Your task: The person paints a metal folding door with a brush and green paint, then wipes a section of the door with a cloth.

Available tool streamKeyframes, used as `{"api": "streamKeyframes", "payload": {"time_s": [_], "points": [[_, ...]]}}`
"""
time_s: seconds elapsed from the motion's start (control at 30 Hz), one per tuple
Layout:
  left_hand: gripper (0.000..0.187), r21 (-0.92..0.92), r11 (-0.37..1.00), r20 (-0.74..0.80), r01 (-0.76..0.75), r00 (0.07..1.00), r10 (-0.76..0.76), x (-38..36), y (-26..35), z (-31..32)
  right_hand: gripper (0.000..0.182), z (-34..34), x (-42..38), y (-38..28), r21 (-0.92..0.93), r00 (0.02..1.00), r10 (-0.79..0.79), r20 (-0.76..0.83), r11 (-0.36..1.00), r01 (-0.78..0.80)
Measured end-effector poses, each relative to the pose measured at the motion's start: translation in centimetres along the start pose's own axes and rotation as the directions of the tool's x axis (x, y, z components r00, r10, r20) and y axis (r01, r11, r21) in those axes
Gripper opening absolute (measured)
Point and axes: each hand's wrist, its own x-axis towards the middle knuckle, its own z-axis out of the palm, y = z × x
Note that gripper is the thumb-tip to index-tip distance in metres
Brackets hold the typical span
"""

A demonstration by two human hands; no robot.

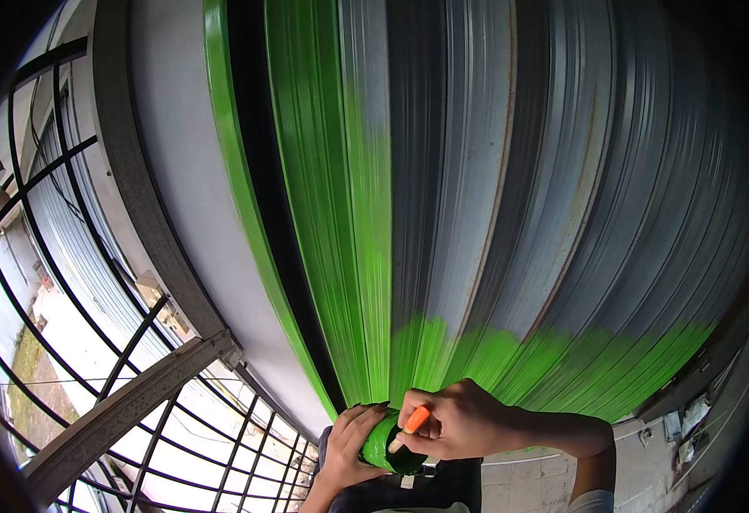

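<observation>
My left hand point(350, 451) is wrapped round the side of a paint can point(378, 443) smeared with green paint. In my right hand point(462, 421) I grip a paintbrush point(416, 419) by its orange and pale handle. The brush points down into the can's opening, and its bristles are hidden inside. Just beyond both hands stands a ribbed metal shutter point(477, 171). Green paint point(310, 197) covers its left strips from top to bottom and a band along its lower part. Above that band the metal is grey.
On the left, a black window grille point(79, 154) and a metal frame bar point(126, 402) separate this spot from a bright outdoor area. A white wall strip point(195, 154) runs beside the shutter. At lower right is a pale block wall point(563, 479) with small items near it.
</observation>
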Motion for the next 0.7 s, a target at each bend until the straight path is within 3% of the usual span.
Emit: {"api": "streamKeyframes", "payload": {"time_s": [0.33,0.53,0.7], "points": [[0.076,0.005,1.0,0.014,-0.019,1.0,0.019,-0.2,-0.4,0.2,0.019,0.9,0.4,1.0,-0.009,0.999,-0.022,0.029,1.0,0.022],[0.078,-0.023,1.0,-0.005,0.01,1.0,-0.01,-0.6,-0.7,0.6,0.02,-0.6,1.2,0.6,0.023,0.995,0.046,0.084,0.999,-0.048],[0.083,-0.039,0.997,0.008,0.064,0.998,-0.064,-0.6,-0.9,0.5,0.02,-1.7,2.1,1.2,0.08,0.995,0.101,0.011,0.992,-0.101]]}}
